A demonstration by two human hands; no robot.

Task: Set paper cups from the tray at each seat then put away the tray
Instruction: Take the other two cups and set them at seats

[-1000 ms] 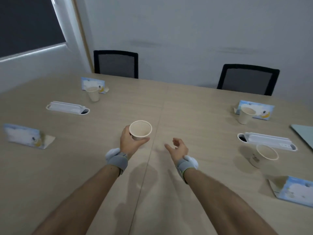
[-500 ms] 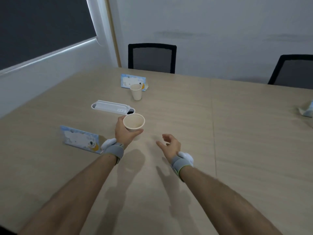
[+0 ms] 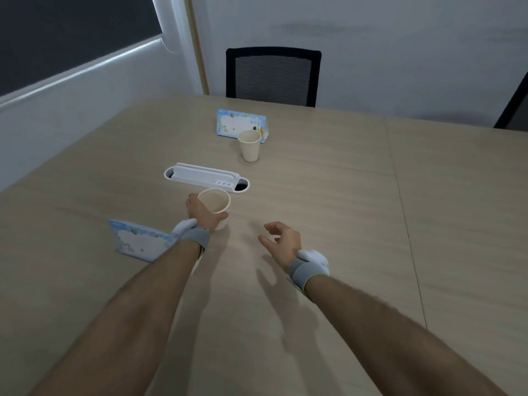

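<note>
My left hand (image 3: 201,214) is wrapped around a beige paper cup (image 3: 215,202), upright, close to the tabletop just right of a blue-and-white name card (image 3: 140,241). Whether its base touches the table I cannot tell. My right hand (image 3: 281,241) hovers to the right with fingers loosely apart and nothing in it. A second paper cup (image 3: 250,145) stands at the far seat, in front of another name card (image 3: 239,122). The tray is not in view.
A white socket box (image 3: 204,178) lies flat in the wooden table (image 3: 328,224), just beyond the held cup. A black mesh chair (image 3: 273,75) stands at the far edge. A second chair's edge (image 3: 514,110) shows at the right. Wall and window run along the left.
My view has swung left, so the right-side cups and cards have left the frame. My left hand has carried the cup to the left, lower and beside the near name card.
</note>
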